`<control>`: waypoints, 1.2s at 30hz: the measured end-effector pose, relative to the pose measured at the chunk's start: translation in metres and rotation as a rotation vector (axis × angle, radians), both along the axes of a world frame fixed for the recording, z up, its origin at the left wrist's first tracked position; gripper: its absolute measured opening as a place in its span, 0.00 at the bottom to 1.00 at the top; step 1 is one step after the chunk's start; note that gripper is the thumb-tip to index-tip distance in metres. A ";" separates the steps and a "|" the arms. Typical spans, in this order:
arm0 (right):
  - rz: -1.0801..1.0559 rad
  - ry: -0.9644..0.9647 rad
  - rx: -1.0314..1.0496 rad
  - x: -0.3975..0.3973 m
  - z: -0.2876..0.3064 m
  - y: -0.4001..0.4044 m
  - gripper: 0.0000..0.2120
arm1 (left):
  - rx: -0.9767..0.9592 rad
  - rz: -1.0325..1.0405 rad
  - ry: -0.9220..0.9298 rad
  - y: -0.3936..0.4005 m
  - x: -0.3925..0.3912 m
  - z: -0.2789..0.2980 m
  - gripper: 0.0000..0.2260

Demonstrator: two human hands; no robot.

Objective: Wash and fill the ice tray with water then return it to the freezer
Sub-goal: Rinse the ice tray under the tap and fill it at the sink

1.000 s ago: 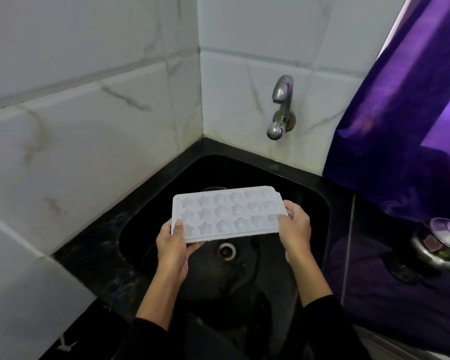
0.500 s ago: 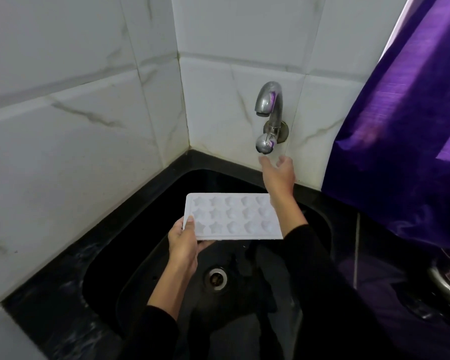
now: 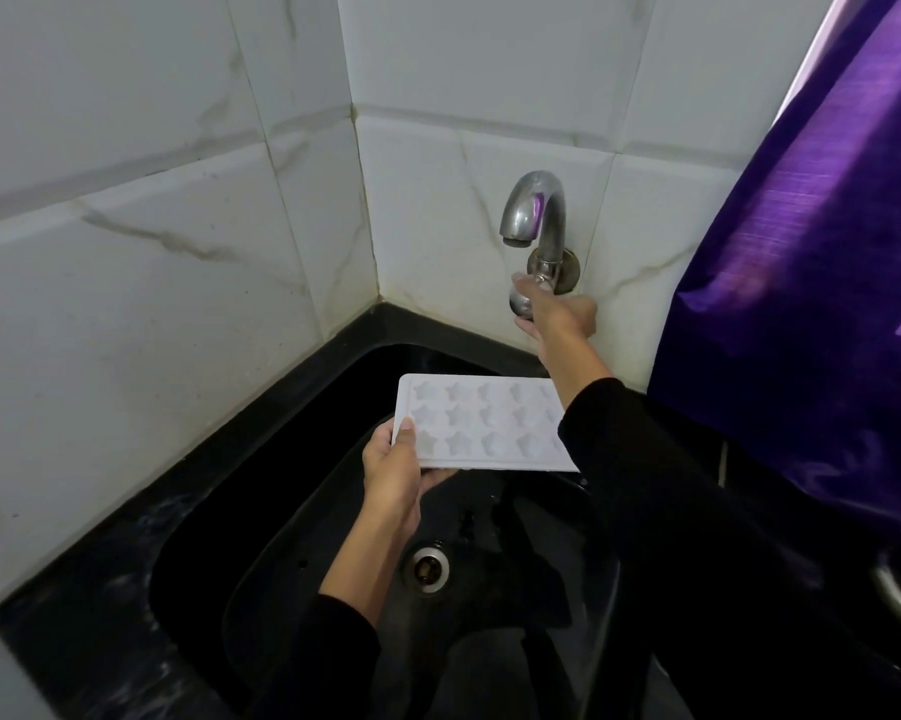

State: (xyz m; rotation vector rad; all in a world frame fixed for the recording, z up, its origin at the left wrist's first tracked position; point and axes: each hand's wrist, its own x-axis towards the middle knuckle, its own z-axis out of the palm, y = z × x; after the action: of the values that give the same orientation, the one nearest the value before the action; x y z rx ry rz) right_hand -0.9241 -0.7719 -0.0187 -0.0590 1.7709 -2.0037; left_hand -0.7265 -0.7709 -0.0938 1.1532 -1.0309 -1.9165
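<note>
A white ice tray [image 3: 482, 423] with star-shaped cells is held level over the black sink [image 3: 261, 511]. My left hand [image 3: 393, 472] grips its left end, thumb on top. My right hand [image 3: 554, 311] has reached up to the wall and its fingers curl round the knob of the metal tap [image 3: 534, 215]. My right sleeve hides the tray's right end. No water runs from the spout.
The sink drain [image 3: 427, 566] lies below the tray. White marble-look tiles [image 3: 152, 252] form the corner behind. A purple curtain [image 3: 812, 278] hangs at the right, with a metal pot edge [image 3: 900, 600] below it.
My right hand left the tray's right end, rose to the tap and now grips its knob. My left hand alone holds the tray.
</note>
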 end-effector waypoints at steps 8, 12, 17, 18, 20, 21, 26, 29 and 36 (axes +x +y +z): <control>-0.027 0.281 0.262 -0.004 -0.003 -0.009 0.17 | 0.014 0.007 0.010 0.001 -0.006 0.005 0.12; 0.020 0.262 0.318 -0.007 0.001 -0.007 0.17 | 0.026 0.003 0.012 0.000 -0.003 0.007 0.12; 0.126 0.285 0.380 0.017 0.006 0.017 0.10 | 0.043 -0.008 0.011 0.003 0.001 0.008 0.12; 0.169 0.318 0.438 0.028 0.004 0.024 0.11 | 0.054 -0.010 0.009 0.004 0.002 0.007 0.13; 0.245 0.457 0.598 0.053 -0.012 0.038 0.20 | 0.077 -0.016 -0.002 0.007 0.002 0.004 0.13; 0.289 0.550 0.654 0.068 -0.022 0.043 0.22 | 0.087 -0.017 -0.003 0.008 0.002 0.002 0.13; 0.680 0.913 0.743 0.132 -0.057 0.058 0.27 | 0.085 -0.044 -0.025 0.017 0.002 -0.009 0.13; 0.834 1.035 0.967 0.126 -0.068 0.073 0.29 | 0.085 -0.019 -0.048 0.020 0.004 -0.010 0.12; 0.634 0.698 1.324 0.083 -0.079 0.107 0.39 | 0.101 0.012 -0.072 0.016 0.016 -0.013 0.10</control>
State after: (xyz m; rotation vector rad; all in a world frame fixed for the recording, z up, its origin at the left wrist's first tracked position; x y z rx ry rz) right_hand -0.8411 -0.6651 -0.0974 -0.8140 2.6605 -0.1354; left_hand -0.7100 -0.7545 -0.1065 1.2908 -0.9729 -1.9492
